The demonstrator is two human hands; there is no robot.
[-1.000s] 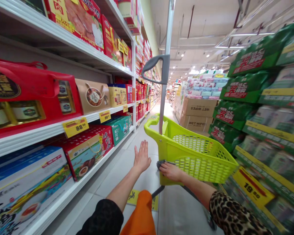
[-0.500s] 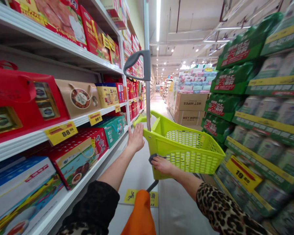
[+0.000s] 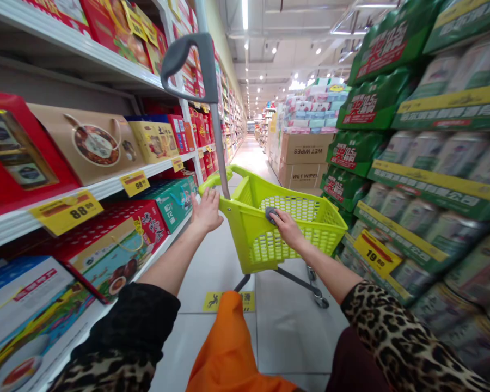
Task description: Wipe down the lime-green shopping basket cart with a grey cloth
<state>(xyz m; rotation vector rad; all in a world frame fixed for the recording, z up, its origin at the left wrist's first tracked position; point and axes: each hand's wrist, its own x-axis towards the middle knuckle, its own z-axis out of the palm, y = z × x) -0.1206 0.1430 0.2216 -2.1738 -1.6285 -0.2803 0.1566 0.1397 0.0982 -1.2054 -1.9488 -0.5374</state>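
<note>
A lime green wheeled shopping basket [image 3: 249, 239] stands in the aisle in front of me, with nothing visible inside. Its metal pole rises to a grey pull handle [image 3: 188, 51]. My left hand [image 3: 206, 211] grips the basket's near left corner, by the foot of the pole. My right hand [image 3: 286, 227] rests on the basket's near rim, fingers closed over a small grey cloth [image 3: 270, 213] pressed against the plastic. Both forearms are bare below black and leopard-print sleeves.
Shelves of boxed gift sets [image 3: 93, 147] with yellow price tags [image 3: 67, 212] line the left. Stacked green drink packs [image 3: 371, 103] fill the right. Cardboard wet-wipe cartons [image 3: 304, 158] stand ahead. A yellow wet-floor sticker [image 3: 228, 301] marks the tiles. Orange fabric [image 3: 228, 354] hangs below me.
My left hand went from open in the air to gripping the basket's left corner. My right hand moved along the rim with the cloth, and the basket has turned.
</note>
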